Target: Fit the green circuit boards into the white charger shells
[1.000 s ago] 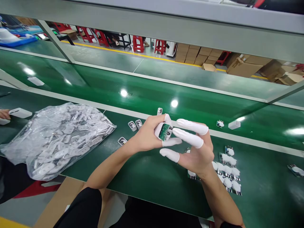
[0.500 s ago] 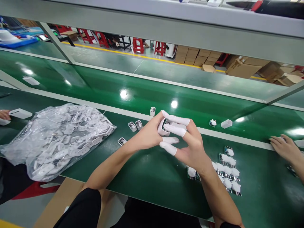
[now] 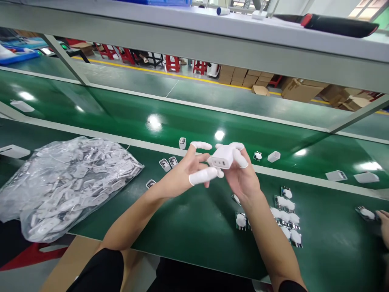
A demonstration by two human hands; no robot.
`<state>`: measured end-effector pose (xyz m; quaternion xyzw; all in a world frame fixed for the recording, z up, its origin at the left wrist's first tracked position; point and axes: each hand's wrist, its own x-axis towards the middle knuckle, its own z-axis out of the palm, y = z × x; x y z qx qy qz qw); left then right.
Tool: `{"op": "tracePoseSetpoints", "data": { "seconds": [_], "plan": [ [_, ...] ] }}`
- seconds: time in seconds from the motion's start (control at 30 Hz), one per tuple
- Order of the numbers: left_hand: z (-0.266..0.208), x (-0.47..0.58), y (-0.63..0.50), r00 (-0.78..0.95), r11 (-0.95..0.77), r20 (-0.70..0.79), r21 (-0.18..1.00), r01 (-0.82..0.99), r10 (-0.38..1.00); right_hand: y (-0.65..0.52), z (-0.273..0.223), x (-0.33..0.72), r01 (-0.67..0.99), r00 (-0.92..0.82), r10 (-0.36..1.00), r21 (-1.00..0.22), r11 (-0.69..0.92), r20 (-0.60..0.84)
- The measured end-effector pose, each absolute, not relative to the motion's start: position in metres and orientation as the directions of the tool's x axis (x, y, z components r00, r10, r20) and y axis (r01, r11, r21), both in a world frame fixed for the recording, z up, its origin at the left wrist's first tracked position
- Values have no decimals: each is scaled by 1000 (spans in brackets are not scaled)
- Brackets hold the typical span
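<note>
A white charger housing is tilted so that a face with several port slots shows. It is gripped by my right hand, whose fingers wear white finger cots. My left hand, also in finger cots, is at the housing's left with thumb and index finger apart. Its thumb tip reaches the housing's lower edge; whether it touches, I cannot tell. Left of my hands stand several open white housings with dark insides. Circuit boards with white blobs lie in rows beside my right forearm.
A clear plastic bag of white plastic parts lies at the left. More housings and a board are on the green belt. A shelf crosses above. A co-worker's hand is at the right edge beside a board.
The housing has turned, bringing its port face into view, and is now in my right hand. My left fingers have spread away from it. The co-worker's hand at right has drawn back from the belt.
</note>
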<state>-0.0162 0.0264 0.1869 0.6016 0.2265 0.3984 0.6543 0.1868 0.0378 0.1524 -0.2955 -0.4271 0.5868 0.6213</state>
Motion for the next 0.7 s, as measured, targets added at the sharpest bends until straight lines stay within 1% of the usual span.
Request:
{"op": "tracePoseSetpoints", "data": {
  "seconds": [0.03, 0.1, 0.2, 0.3, 0.4, 0.5, 0.6, 0.7],
  "plan": [
    [186, -16, 27, 553, -79, 219, 961, -266, 804, 38, 152, 188, -526, -61, 988, -846, 89, 141],
    [184, -16, 28, 485, -153, 281, 946, -286, 828, 38, 150, 190, -575, -65, 993, -817, 43, 98],
    [183, -14, 26, 423, -220, 322, 937, -273, 847, 36, 148, 194, -560, -84, 991, -827, 41, 106],
    [182, -11, 22, 359, -278, 331, 941, -192, 872, 33, 148, 197, -545, -94, 988, -837, 51, 122],
    [179, -6, 17, 246, -408, 416, 909, -87, 875, 33, 147, 197, -564, -82, 991, -825, 44, 109],
    [176, 1, 14, 220, -503, 498, 863, -39, 838, 36, 144, 197, -527, -83, 986, -846, 78, 142],
    [175, 4, 13, 226, -536, 530, 843, -41, 817, 41, 139, 197, -458, -55, 978, -876, 152, 199],
    [180, -5, 20, 143, -544, 545, 838, -44, 826, 48, 134, 200, -417, 26, 978, -887, 199, 207]
  ]
}}
